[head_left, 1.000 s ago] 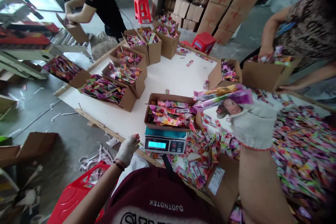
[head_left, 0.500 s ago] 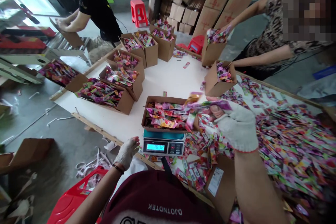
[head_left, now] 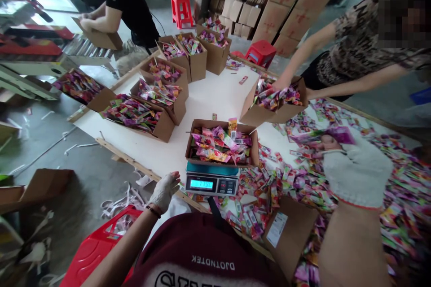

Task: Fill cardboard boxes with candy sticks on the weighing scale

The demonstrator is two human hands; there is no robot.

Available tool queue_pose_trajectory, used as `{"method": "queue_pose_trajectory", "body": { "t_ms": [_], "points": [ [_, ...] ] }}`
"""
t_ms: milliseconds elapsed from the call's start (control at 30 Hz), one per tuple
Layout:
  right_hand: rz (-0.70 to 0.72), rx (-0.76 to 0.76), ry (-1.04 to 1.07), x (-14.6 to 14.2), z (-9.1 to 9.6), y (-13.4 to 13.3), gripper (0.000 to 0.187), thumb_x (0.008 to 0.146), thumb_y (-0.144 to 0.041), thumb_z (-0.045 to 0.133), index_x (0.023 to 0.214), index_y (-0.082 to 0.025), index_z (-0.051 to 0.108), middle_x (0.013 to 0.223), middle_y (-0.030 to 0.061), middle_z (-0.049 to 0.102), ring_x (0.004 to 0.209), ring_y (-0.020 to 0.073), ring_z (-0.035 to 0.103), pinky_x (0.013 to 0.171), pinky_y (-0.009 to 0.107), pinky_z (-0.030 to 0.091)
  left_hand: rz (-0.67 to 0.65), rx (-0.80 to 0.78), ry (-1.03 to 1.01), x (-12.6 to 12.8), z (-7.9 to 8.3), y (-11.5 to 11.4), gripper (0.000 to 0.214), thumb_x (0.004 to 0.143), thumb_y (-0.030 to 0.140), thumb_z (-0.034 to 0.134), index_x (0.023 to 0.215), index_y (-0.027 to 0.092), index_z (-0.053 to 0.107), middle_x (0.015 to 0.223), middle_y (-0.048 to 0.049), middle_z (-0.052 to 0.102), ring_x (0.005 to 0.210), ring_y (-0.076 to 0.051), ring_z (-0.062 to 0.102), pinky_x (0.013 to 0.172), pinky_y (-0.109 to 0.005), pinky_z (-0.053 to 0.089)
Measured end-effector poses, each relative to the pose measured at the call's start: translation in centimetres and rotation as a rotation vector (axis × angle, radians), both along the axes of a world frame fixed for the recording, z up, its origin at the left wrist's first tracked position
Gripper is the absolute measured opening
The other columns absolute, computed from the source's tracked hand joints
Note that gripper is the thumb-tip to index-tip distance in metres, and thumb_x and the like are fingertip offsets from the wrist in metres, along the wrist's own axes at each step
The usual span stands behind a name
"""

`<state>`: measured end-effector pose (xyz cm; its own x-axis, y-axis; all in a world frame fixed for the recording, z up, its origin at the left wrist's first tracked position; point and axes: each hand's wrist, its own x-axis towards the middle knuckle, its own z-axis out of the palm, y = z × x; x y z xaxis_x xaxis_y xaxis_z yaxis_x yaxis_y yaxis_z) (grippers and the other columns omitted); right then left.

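Observation:
A cardboard box filled with colourful candy packets stands on a teal digital scale at the table's near edge. My right hand, in a white knit glove, is raised to the right of that box and pinches a few purple and pink packets over the big heap of loose packets. My left hand, also gloved, rests on the table edge just left of the scale, fingers loosely curled, holding nothing I can see.
Several open boxes of packets line the white table to the left and back. A person opposite handles another filled box. Another person stands at a conveyor at the back left. Red stools and stacked cartons stand behind; a flat carton lies near me.
My right hand dropped some packets into the box on the scale and swung back right over the heap, keeping a few. The person opposite lowered a box onto the table.

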<state>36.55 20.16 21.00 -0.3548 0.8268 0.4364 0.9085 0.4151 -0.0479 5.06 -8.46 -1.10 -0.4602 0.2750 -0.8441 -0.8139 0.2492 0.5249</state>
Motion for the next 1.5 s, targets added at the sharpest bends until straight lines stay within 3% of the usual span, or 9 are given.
{"method": "queue_pose_trajectory", "body": {
  "t_ms": [233, 333, 500, 600, 800, 967, 1133, 1267, 1500],
  "points": [
    [-0.191, -0.052, -0.329, 4.0, -2.2, 0.7, 0.051, 0.101, -0.042, 0.038, 0.072, -0.015, 0.07, 0.073, 0.0168, 0.066, 0.066, 0.0241, 0.054, 0.061, 0.036, 0.028, -0.024, 0.015, 0.008, -0.4, -1.0, -0.1, 0.023, 0.091, 0.027, 0.061, 0.105, 0.014, 0.073, 0.11, -0.0117, 0.074, 0.092, -0.018, 0.07, 0.079, -0.029, 0.053],
    [-0.236, -0.278, -0.419, 4.2, -2.2, 0.6, 0.053, 0.104, -0.04, 0.032, 0.103, -0.009, 0.075, 0.096, 0.0243, 0.072, 0.086, 0.0309, 0.063, 0.07, 0.039, 0.036, -0.034, 0.016, 0.014, -0.4, -1.3, -0.1, 0.023, 0.092, 0.028, 0.062, 0.106, 0.014, 0.073, 0.112, -0.0123, 0.074, 0.093, -0.018, 0.07, 0.079, -0.03, 0.053],
    [-0.322, -0.591, -0.298, 2.8, -2.7, 0.8, 0.07, 0.1, -0.05, 0.046, 0.156, -0.008, 0.046, 0.146, 0.0338, 0.054, 0.127, 0.039, 0.06, 0.091, 0.044, 0.044, -0.034, 0.012, 0.001, -0.3, -0.9, 0.1, 0.021, 0.094, 0.025, 0.059, 0.105, 0.014, 0.072, 0.109, -0.011, 0.073, 0.09, -0.017, 0.07, 0.078, -0.029, 0.053],
    [-0.135, -0.61, -0.141, 0.6, -3.0, 0.4, 0.057, 0.099, -0.04, 0.05, 0.147, -0.011, 0.055, 0.143, 0.0252, 0.062, 0.129, 0.0325, 0.06, 0.099, 0.038, 0.043, -0.03, 0.013, -0.002, -0.4, -0.6, 0.3, 0.021, 0.094, 0.025, 0.057, 0.104, 0.014, 0.072, 0.109, -0.0114, 0.073, 0.09, -0.017, 0.07, 0.079, -0.029, 0.052],
    [0.204, -0.566, -0.074, -9.4, -2.9, -1.4, 0.031, 0.102, -0.039, 0.048, 0.104, -0.021, 0.074, 0.103, 0.0102, 0.077, 0.095, 0.0223, 0.067, 0.079, 0.031, 0.041, -0.051, 0.052, 0.01, -0.5, -0.4, 0.8, 0.024, 0.09, 0.03, 0.063, 0.106, 0.015, 0.073, 0.121, -0.0148, 0.072, 0.099, -0.021, 0.07, 0.085, -0.032, 0.052],
    [0.121, -0.648, -0.228, -18.0, -5.8, -1.0, 0.036, 0.1, -0.046, 0.05, 0.103, -0.022, 0.076, 0.104, 0.012, 0.078, 0.092, 0.0247, 0.068, 0.07, 0.032, 0.036, -0.11, 0.074, 0.024, -0.3, 0.4, 2.3, 0.027, 0.092, 0.033, 0.061, 0.11, 0.015, 0.072, 0.13, -0.0162, 0.07, 0.11, -0.024, 0.069, 0.09, -0.033, 0.051],
    [0.218, -0.414, 0.146, -14.6, -6.4, -0.2, 0.03, 0.098, -0.036, 0.048, 0.088, -0.021, 0.072, 0.087, 0.006, 0.074, 0.081, 0.0177, 0.062, 0.072, 0.028, 0.038, -0.085, 0.105, 0.019, -0.6, 0.6, 2.7, 0.029, 0.091, 0.033, 0.059, 0.112, 0.017, 0.069, 0.139, -0.0163, 0.065, 0.116, -0.026, 0.067, 0.096, -0.036, 0.049],
    [-0.041, -0.098, 0.276, -8.7, -4.0, 1.7, 0.033, 0.096, -0.042, 0.047, 0.082, -0.02, 0.067, 0.075, 0.0058, 0.066, 0.07, 0.0178, 0.053, 0.066, 0.03, 0.033, -0.113, 0.1, 0.043, -1.0, -0.5, 2.6, 0.033, 0.087, 0.037, 0.062, 0.112, 0.017, 0.069, 0.139, -0.0166, 0.063, 0.122, -0.028, 0.063, 0.101, -0.038, 0.046],
    [0.113, -0.667, -0.127, -17.3, -4.8, 0.1, 0.038, 0.099, -0.049, 0.05, 0.077, -0.023, 0.068, 0.082, 0.0062, 0.071, 0.074, 0.0175, 0.056, 0.065, 0.028, 0.031, -0.198, 0.187, 0.293, -3.7, -0.8, 8.3, 0.029, 0.082, 0.036, 0.07, 0.105, 0.019, 0.072, 0.113, -0.0106, 0.07, 0.108, -0.026, 0.063, 0.091, -0.035, 0.047]
  ]
}}
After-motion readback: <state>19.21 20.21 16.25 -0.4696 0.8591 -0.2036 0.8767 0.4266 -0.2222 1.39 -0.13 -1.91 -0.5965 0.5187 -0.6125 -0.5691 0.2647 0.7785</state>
